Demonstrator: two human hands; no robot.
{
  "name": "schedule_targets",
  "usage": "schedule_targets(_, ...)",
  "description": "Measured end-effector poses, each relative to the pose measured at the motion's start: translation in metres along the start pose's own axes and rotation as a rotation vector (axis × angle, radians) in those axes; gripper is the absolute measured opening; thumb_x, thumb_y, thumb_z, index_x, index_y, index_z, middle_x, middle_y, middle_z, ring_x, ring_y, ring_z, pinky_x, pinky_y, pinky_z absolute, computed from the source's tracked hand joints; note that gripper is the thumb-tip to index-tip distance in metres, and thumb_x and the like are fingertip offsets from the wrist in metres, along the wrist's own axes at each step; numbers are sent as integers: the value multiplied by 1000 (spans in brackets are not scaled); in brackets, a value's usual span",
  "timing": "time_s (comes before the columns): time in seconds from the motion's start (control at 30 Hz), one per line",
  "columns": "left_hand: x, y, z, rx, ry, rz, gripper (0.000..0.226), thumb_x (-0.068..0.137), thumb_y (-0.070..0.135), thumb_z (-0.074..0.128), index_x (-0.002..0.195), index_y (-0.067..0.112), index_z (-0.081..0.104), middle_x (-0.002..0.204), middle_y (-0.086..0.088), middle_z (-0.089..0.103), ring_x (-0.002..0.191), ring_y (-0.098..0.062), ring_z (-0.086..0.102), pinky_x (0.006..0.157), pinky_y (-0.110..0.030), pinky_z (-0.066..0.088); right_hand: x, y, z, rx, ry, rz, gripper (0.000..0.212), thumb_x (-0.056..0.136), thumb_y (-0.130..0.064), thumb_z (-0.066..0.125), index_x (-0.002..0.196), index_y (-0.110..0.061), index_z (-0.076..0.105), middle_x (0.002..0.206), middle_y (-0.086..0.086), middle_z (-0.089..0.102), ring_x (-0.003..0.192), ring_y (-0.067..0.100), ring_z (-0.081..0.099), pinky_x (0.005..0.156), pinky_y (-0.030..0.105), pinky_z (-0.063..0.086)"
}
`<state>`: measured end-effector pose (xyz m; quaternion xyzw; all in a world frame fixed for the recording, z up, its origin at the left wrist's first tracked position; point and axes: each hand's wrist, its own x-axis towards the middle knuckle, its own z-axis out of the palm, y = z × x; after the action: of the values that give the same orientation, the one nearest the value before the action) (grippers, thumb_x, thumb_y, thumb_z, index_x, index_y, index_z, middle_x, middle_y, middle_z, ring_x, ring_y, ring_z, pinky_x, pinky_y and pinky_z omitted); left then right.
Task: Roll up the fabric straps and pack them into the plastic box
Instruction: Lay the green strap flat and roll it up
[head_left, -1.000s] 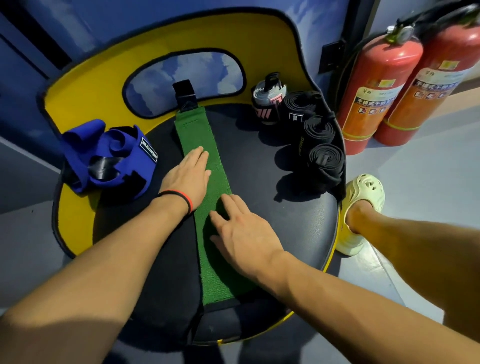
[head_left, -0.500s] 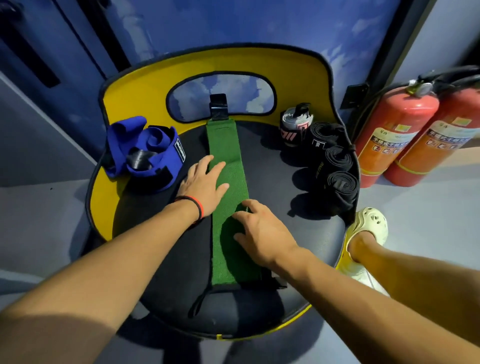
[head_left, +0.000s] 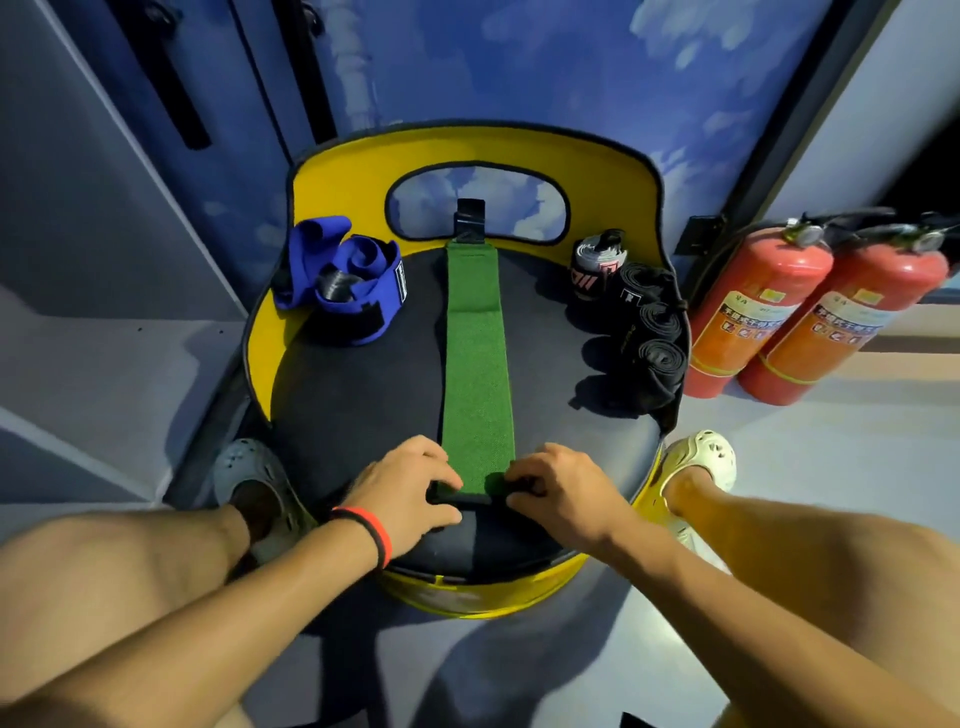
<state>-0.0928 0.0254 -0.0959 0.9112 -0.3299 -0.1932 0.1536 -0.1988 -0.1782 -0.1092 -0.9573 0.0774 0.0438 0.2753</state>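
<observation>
A long green strap (head_left: 475, 364) lies flat down the middle of the black seat cushion (head_left: 358, 395), its black tab end at the chair back. My left hand (head_left: 402, 493) and my right hand (head_left: 558, 491) pinch the near end of the green strap from either side, fingers curled over its black edge. Loose blue straps (head_left: 343, 280) sit in a heap at the back left. Several rolled black straps (head_left: 652, 327) and a grey-and-pink roll (head_left: 597, 265) stand along the right rim. No plastic box is in view.
The yellow chair back (head_left: 337, 171) curves round the seat. Two red fire extinguishers (head_left: 769, 312) stand on the floor to the right. My feet in clogs rest beside the seat, left (head_left: 249, 478) and right (head_left: 701, 462). A blue wall is behind.
Both hands slid from the strap's middle down to its near end and now curl on it. The camera pulled back, showing the whole chair.
</observation>
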Motion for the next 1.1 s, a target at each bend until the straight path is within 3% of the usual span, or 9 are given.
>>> schedule_targets(0.1,-8,0,15,20,131,-6,23,87,41,74,110,38,74,126,22,53,111,-11,60,94,-29,47,-8,-6,9,49,29,31,37,79,-45,71,110,-27,76,97,4,64,97,25,61,82,36,50)
schedule_targets(0.2,-9,1,22,-56,205,0,22,86,48,73,103,36,77,117,20,58,105,-7,58,90,-28,48,-12,-5,16,33,81,12,28,83,-32,74,110,-24,77,98,6,66,99,26,61,83,36,49)
schedule_targets(0.37,-9,-4,32,-157,272,54,15,89,38,74,101,30,81,117,17,62,106,-8,60,88,-20,42,-18,-9,21,53,154,-7,25,89,-39,72,108,-26,78,100,1,66,98,19,61,85,35,50)
schedule_targets(0.57,-6,-4,43,-326,352,45,9,83,21,81,91,27,82,104,18,67,96,-6,63,87,-31,53,-15,-4,30,75,244,17,20,89,-29,72,108,-33,79,106,-11,65,97,12,65,82,36,56)
schedule_targets(0.73,-1,-6,43,-328,335,1,11,79,22,84,81,33,81,92,19,63,92,-5,59,83,-30,50,-7,-1,27,99,177,43,24,85,-36,72,107,-39,77,106,-14,60,99,11,63,84,40,55)
schedule_targets(0.87,-1,-6,41,-332,310,30,8,80,24,84,83,31,81,92,19,62,87,-2,60,78,-28,52,-7,-3,26,-50,110,-11,28,86,-39,71,114,-39,73,112,-10,57,103,14,60,78,36,54)
schedule_targets(1.1,-3,-12,44,-141,373,168,20,80,26,83,100,23,79,101,11,69,93,-14,64,79,-31,55,-6,-2,32,-116,206,-95,21,93,-34,61,109,-31,73,97,-5,62,92,23,64,66,42,56)
